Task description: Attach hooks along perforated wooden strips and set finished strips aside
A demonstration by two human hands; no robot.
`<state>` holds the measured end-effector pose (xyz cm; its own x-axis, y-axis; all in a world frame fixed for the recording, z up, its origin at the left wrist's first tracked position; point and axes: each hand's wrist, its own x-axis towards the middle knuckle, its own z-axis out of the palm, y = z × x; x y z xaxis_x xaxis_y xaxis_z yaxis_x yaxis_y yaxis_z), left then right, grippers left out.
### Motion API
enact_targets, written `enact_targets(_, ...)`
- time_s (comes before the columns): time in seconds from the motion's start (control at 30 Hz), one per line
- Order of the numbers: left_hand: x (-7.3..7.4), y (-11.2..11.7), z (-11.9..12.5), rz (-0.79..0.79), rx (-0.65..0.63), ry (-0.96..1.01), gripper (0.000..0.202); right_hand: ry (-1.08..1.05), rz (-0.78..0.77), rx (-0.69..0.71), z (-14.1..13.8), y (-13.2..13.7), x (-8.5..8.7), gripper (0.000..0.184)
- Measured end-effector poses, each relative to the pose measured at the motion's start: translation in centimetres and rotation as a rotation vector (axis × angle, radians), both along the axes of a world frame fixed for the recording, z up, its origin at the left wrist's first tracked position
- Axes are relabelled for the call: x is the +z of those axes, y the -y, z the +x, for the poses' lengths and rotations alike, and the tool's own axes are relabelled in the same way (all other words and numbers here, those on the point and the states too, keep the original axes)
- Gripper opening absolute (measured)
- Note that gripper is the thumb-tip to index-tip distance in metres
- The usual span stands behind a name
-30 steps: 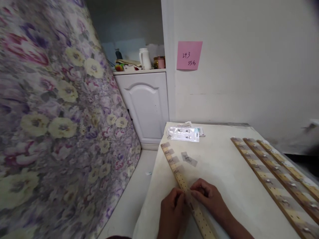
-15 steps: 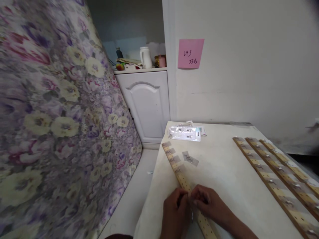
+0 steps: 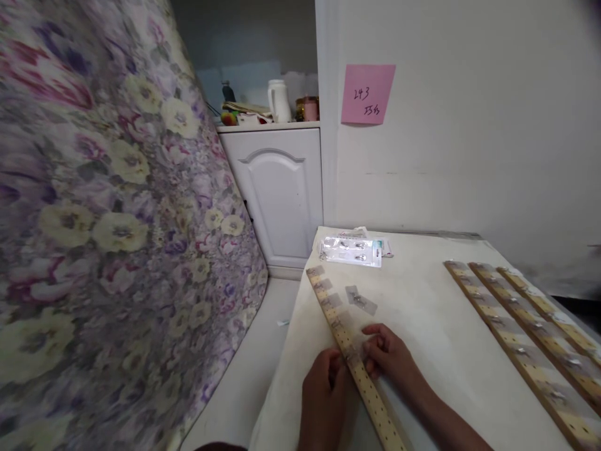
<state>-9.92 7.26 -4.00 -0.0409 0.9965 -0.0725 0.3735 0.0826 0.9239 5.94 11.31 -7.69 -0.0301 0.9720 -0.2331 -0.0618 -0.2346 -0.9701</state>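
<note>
Counter (image 3: 422, 326), cream: perforated wooden strip (image 3: 335, 319) running 11 to 6 o'clock, small clear sachet (image 3: 360, 299) just beside it. Clear packet (image 3: 351, 250) at 11 o'clock. Three strips (image 3: 516, 319), side by side, at 3 o'clock.

A perforated strip (image 3: 350, 354) lies on the table (image 3: 422, 313) between both hands, three strips (image 3: 521, 326) to its right.

Head camera looks forward-down over near table (image 3: 436, 326).

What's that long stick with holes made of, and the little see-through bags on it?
The long strip looks like wood or stiff card: pale tan, matte, with punched holes. The little bags look like thin clear plastic, faintly shiny; the strip shows through.
</note>
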Motion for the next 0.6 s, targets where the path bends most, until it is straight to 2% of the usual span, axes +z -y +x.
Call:
enact_targets(0.3, -0.3, -0.8, 0.1, -0.008, -0.006, -0.057, 0.016, 0.067, -0.001, 0.028, -0.5, -0.2, 0.8, 0.026)
enact_targets(0.6, -0.9, -1.3, 0.2, -0.003, 0.001, -0.095, 0.018, 0.078, -0.002, 0.024, -0.3, -0.2, 0.5, 0.033)
